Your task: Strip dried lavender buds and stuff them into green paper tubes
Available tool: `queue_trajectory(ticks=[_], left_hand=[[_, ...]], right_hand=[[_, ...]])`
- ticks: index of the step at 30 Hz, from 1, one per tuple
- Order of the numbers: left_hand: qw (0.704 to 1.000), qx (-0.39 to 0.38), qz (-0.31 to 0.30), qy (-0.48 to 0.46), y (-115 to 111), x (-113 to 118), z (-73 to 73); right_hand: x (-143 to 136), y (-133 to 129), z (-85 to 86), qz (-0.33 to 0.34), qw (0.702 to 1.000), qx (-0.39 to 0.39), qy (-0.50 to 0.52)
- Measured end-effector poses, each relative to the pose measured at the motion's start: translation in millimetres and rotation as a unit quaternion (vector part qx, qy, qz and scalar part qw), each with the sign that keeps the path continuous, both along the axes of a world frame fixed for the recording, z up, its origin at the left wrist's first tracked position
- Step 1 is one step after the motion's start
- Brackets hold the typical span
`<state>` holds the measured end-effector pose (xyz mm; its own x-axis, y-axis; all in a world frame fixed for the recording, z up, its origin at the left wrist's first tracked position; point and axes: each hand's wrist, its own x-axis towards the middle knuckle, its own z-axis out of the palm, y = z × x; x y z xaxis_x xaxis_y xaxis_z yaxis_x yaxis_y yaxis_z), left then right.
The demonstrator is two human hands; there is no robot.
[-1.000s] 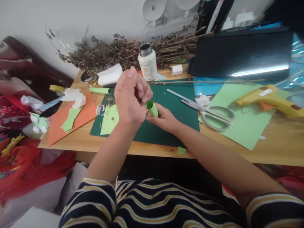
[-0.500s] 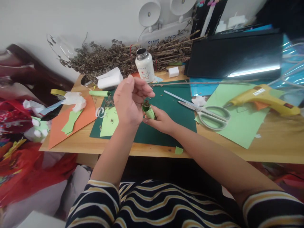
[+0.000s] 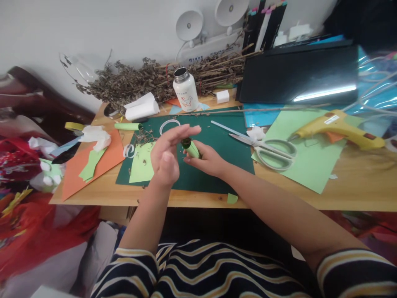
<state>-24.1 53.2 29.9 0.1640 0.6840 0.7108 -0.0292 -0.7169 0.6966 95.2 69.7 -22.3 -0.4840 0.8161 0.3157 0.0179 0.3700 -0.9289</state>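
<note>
My right hand (image 3: pixel 209 159) is wrapped round a small rolled green paper tube (image 3: pixel 194 150), tilted with its open end toward the left. Dark dried bits show in that end. Beside the opening, my left hand (image 3: pixel 167 155) is held up with its fingers stretched out, holding nothing I can see; whether it touches the tube I cannot tell. Under both hands lies a dark green cutting mat (image 3: pixel 217 178). On the mat's left, a light green paper sheet (image 3: pixel 141 167) carries scattered dried crumbs.
Scissors (image 3: pixel 276 153) and a yellow glue gun (image 3: pixel 338 128) lie at right on green paper (image 3: pixel 313 174). Behind stand a white bottle (image 3: pixel 185 91) and dried plant stems (image 3: pixel 133 85). Another green paper roll (image 3: pixel 127 126) and orange paper (image 3: pixel 105 161) are at left.
My left hand has turned, its fingers now pointing right beside the tube's end, and a clear ring behind it has come into view. My right hand still grips the paper tube.
</note>
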Motion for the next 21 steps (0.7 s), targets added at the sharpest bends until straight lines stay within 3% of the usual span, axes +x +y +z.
queue_trajectory(ticks=[9,21], left_hand=[[0.978,-0.024,0.072,0.194,-2.6,-10.6,1.8],[0.984,0.059,0.024,0.166,8.7,-16.8,2.2]], right_hand=[[1.0,0.0,0.5,0.003,1.0,-0.018,0.0],[1.8,1.1,0.6,0.007,1.0,-0.005,-0.008]])
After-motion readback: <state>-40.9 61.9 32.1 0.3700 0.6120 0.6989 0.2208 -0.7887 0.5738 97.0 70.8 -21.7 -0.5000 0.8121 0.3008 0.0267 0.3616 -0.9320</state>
